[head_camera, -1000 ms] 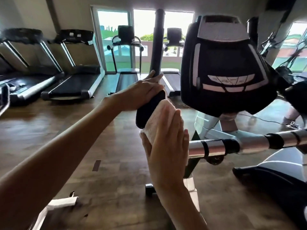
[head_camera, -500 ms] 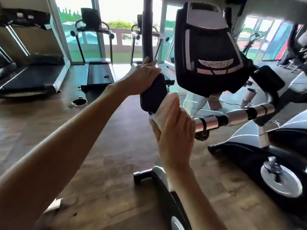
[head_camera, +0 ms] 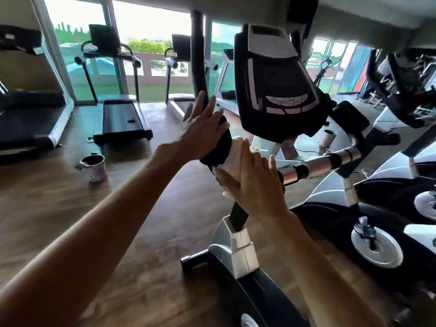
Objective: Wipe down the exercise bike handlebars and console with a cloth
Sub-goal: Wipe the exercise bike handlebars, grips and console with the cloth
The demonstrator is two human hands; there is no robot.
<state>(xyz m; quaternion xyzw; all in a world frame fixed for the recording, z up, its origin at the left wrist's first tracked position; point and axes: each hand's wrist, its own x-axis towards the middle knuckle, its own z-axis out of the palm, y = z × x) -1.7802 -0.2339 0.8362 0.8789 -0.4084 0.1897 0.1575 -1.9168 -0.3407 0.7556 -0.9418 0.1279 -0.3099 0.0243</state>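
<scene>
loosening, left hand (head_camera: pixel 203 131) fingers now splay off handlebar (head_camera: pixel 215 147).

Exercise bike: console (head_camera: pixel 278 90) at centre, toward 1 o'clock. Upright handlebar (head_camera: pixel 199 60) just left of console, at 12 o'clock; horizontal grip bar (head_camera: pixel 325 162) below console, running toward 3 o'clock. Left hand (head_camera: pixel 203 131) on the handlebar's padded lower end (head_camera: pixel 219 147). Cloth (head_camera: pixel 236 156) directly below that end, between it and the right hand (head_camera: pixel 254 185). Cup (head_camera: pixel 94 167) on the floor (head_camera: pixel 70 204) at 9 o'clock. Treadmills (head_camera: pixel 120 114) behind, from 10 to 12 o'clock, before the windows (head_camera: pixel 151 27). Second bike (head_camera: pixel 377 234) at 3 to 4 o'clock.
</scene>
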